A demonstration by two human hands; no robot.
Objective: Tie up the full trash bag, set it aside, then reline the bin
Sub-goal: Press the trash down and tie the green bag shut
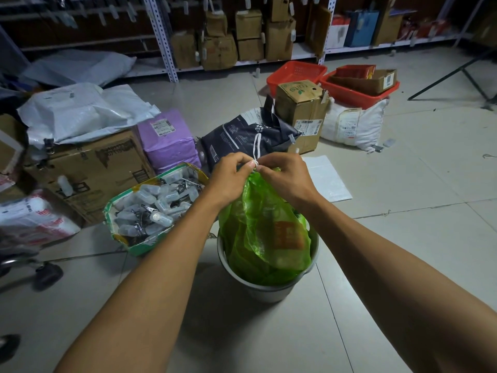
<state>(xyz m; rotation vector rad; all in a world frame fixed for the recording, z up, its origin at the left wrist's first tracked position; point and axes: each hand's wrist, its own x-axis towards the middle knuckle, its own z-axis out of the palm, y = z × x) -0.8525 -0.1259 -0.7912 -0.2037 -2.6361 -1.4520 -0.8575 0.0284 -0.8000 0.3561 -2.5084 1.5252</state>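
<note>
A full green trash bag (265, 232) stands in a pale round bin (269, 293) on the tiled floor, its top gathered into a neck. A white drawstring (256, 146) loops upward from the neck. My left hand (231, 179) and my right hand (285, 179) are both closed around the bag's neck, fingertips pinching the drawstring where it is knotted. Orange packaging shows through the bag's film. A flat white sheet (326, 179), possibly a folded bag, lies on the floor behind my right hand.
A green-rimmed box of small plastic bottles (154, 205) sits left of the bin. Cardboard boxes (88, 168), a purple parcel (168, 142) and a dark pouch (247, 135) crowd behind. Red baskets (357, 90) and shelving (242, 36) lie farther back.
</note>
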